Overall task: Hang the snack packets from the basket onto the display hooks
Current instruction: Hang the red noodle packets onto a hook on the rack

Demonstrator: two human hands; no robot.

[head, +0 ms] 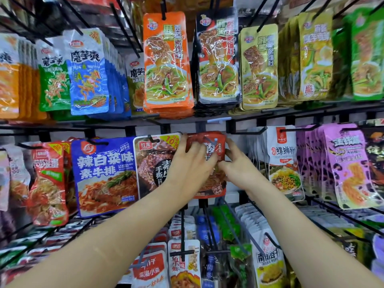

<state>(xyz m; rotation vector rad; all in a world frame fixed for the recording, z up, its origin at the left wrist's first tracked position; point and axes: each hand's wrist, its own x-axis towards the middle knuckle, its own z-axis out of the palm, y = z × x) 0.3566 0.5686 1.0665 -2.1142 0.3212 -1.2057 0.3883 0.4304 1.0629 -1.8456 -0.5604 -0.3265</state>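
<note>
Centrally, red glossy snack packet (209, 163), both hands gripping, hook (209, 140) through top.

Two bare hands, left (192, 161) and right (236, 166), held a red snack packet (216, 142) at a display hook (209, 140) among crowded hanging packets.

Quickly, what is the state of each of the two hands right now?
Left hand: closed on the red snack packet, at the hook.
Right hand: closed on the same packet's right edge.
</note>
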